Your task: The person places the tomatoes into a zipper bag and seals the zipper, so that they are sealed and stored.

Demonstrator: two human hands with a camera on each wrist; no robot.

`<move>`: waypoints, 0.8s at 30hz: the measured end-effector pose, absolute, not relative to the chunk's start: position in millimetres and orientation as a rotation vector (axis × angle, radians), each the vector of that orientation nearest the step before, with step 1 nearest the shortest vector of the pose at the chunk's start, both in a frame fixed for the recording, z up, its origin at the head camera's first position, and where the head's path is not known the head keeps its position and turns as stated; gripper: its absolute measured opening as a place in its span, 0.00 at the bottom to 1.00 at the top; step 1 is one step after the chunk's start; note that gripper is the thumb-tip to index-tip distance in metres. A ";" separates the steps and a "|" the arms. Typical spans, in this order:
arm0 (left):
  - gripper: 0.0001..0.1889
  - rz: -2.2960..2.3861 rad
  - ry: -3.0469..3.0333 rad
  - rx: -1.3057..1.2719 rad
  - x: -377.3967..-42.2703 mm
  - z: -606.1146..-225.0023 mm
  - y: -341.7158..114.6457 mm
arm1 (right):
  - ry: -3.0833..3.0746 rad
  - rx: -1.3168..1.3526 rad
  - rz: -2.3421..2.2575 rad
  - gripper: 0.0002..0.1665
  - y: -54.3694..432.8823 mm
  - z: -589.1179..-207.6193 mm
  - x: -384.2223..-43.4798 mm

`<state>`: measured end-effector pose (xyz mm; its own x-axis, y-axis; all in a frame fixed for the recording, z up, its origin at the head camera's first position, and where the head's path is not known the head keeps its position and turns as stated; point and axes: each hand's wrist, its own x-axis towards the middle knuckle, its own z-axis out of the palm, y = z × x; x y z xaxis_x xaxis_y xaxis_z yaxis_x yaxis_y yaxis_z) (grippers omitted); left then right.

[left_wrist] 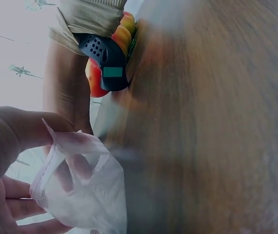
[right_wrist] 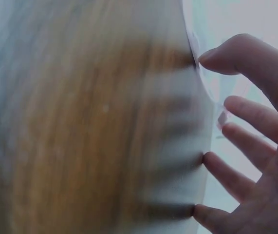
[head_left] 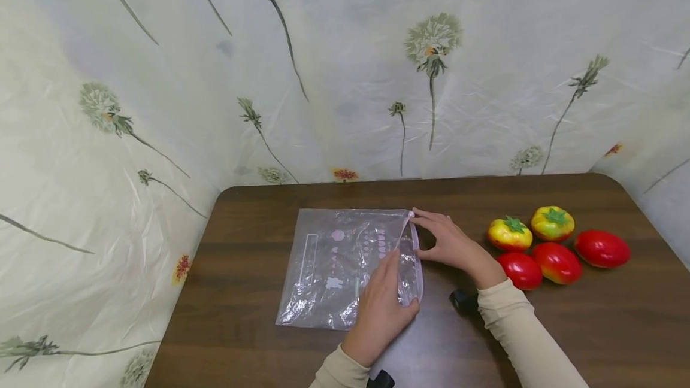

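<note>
A clear zip bag with pink and white print lies flat on the brown table, its mouth towards the right. My left hand rests over the near part of the mouth, fingers stretched across the upper film and thumb apart. In the left wrist view the mouth of the bag gapes between that thumb and the fingers. At the far corner of the mouth is my right hand, thumb and fingers spread along the rim. Its thumb touches the rim in the right wrist view, and the fingertips reach the table.
Right of my right hand sit two yellow-red fruits with green leafy caps and several glossy red oval fruits. A black wrist camera is on my right wrist. Behind the table hangs a pale sheet with dandelion print.
</note>
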<state>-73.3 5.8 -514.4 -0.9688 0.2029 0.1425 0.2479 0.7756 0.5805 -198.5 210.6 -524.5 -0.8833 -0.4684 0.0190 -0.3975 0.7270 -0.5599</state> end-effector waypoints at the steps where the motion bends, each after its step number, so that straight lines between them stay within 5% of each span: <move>1: 0.53 -0.943 -2.887 -0.370 -73.2 -514.5 6.2 | 2.802 -0.699 -0.866 0.44 210.5 -524.4 -198.1; 11: 0.41 -0.842 -2.882 -0.420 -72.4 -513.7 5.4 | 2.808 -0.685 -0.855 0.44 209.0 -523.4 -198.7; 24: 0.48 -0.915 -2.850 -0.432 -71.5 -513.6 6.9 | 2.800 -0.659 -0.852 0.45 210.9 -522.6 -197.0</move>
<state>-71.5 6.9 -513.6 -0.9524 0.2333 0.1960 0.3038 0.7769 0.5515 -197.0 210.9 -522.6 -0.8938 -0.4484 -0.0076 -0.3681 0.7433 -0.5586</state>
